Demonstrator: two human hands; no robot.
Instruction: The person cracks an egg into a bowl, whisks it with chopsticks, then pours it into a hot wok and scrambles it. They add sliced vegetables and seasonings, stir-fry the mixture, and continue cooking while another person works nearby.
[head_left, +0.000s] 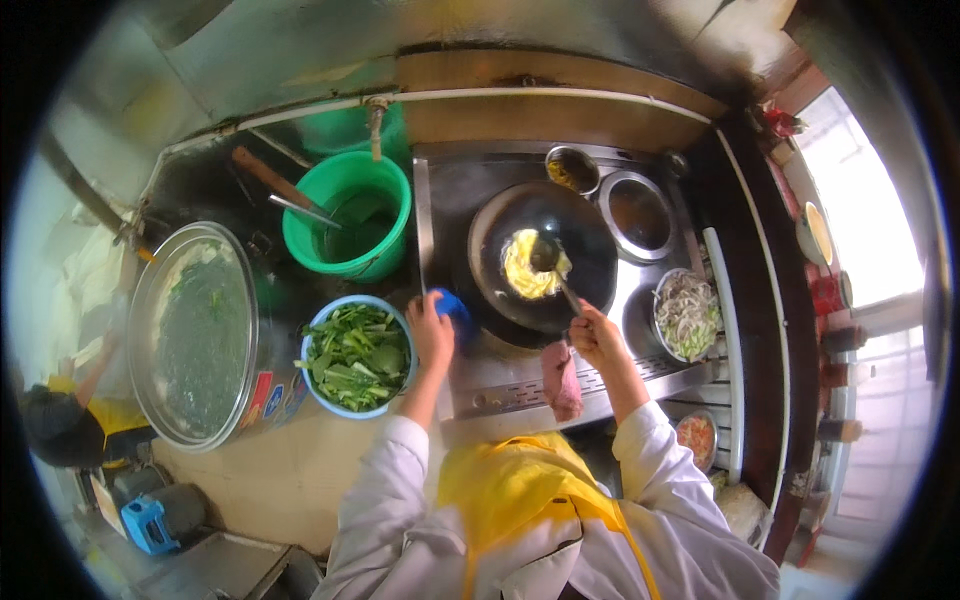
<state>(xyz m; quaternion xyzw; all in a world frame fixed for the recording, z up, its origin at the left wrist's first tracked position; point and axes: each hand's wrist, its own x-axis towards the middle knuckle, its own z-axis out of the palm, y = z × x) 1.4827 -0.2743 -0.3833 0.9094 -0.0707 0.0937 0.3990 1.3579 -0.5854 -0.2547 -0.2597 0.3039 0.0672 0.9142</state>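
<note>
A black wok (592, 277) sits on the stove, with pale yellow egg (525, 274) spread in its middle. My right hand (596, 337) grips the handle of a metal ladle (545, 255), whose bowl rests in the egg. At the left edge of the stove, my left hand (431, 334) holds a blue container (454, 311); blur and the fingers hide its exact shape. A folded pink cloth (561, 382) lies at the wok's near side, below my right hand. Beside my left hand is a light blue basin (412, 360) of cut leafy greens (356, 356).
A green bucket (300, 251) with long-handled tools and a large metal basin (135, 337) of cloudy water stand left. Right of the wok are a metal pot (637, 217), a small seasoning bowl (571, 171) and a bowl of sliced vegetables (686, 315). Another person (82, 420) is far left.
</note>
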